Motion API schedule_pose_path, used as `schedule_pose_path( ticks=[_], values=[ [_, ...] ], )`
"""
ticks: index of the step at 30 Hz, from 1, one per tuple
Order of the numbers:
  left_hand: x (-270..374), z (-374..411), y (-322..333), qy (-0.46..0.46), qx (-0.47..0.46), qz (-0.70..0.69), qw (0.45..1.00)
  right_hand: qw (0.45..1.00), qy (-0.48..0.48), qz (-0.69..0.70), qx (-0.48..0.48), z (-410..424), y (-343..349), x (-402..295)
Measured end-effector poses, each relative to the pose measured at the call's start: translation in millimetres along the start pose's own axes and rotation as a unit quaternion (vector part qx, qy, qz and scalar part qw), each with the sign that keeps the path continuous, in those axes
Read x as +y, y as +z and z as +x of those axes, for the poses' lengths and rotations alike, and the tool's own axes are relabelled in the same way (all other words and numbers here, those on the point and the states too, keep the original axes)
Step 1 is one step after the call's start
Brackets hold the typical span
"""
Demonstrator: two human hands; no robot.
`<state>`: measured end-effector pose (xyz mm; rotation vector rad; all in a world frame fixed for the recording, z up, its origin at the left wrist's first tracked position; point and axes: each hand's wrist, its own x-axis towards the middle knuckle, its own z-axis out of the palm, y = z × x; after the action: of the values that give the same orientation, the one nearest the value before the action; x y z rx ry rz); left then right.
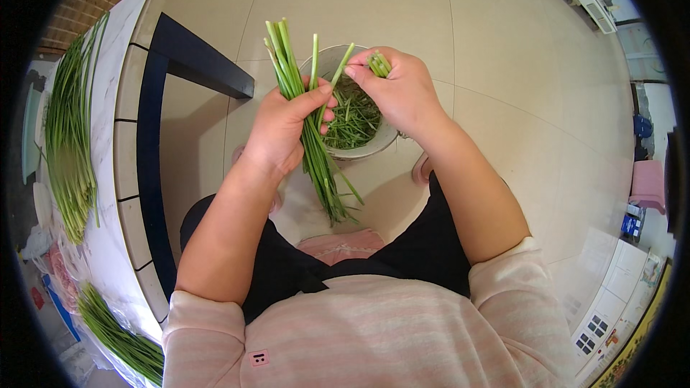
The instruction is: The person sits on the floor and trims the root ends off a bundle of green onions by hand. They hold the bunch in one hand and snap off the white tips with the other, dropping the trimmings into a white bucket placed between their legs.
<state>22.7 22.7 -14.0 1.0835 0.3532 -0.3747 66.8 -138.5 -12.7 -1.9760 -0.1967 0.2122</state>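
Observation:
My left hand (291, 124) is closed around a bunch of long green chive-like stalks (291, 73). Their pale cut ends point up and away from me, and thin leafy tips hang towards my lap. One stalk leans out of the bunch to the right. Near its top, the thumb and forefinger of my right hand (401, 86) pinch at it. Several short stalk pieces (379, 64) are tucked in the same hand's curled fingers. Below both hands a pale bucket (385, 143) stands on the floor, holding loose green trimmings (353, 124).
On the left is a marble-patterned table (110, 172) with a dark leg (210, 64). A large pile of green stalks (70, 134) lies on it, with another bundle (121, 334) nearer me. A pink stool (647, 186) and white cabinets (609, 291) stand far right.

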Motion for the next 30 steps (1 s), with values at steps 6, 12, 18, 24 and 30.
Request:
schedule_pose_path(
  ticks=[6, 12, 18, 24, 30],
  values=[
    [1.7, -0.8, -1.9, -0.006, -0.003, -0.009, 1.000, 0.992, -0.003, 0.047, 0.119, 6.1, -6.2, 0.0],
    [1.6, -0.2, -4.0, -0.006, 0.000, -0.034, 0.999, 0.958, 0.029, 0.202, 0.204, 15.1, -8.9, 5.7],
    [2.7, -0.9, -2.2, -0.008, 0.002, -0.037, 0.999, 0.970, 0.057, 0.219, 0.088, 7.1, -3.9, -2.5],
    [-1.7, -0.7, -0.6, -0.006, -0.035, -0.009, 0.999, 0.936, 0.135, 0.309, -0.101, -5.5, -0.3, -13.6],
    [-4.2, -0.9, -1.2, 0.008, -0.033, -0.004, 0.999, 0.936, 0.126, 0.314, -0.100, -5.3, -0.4, -11.0]
  ],
)
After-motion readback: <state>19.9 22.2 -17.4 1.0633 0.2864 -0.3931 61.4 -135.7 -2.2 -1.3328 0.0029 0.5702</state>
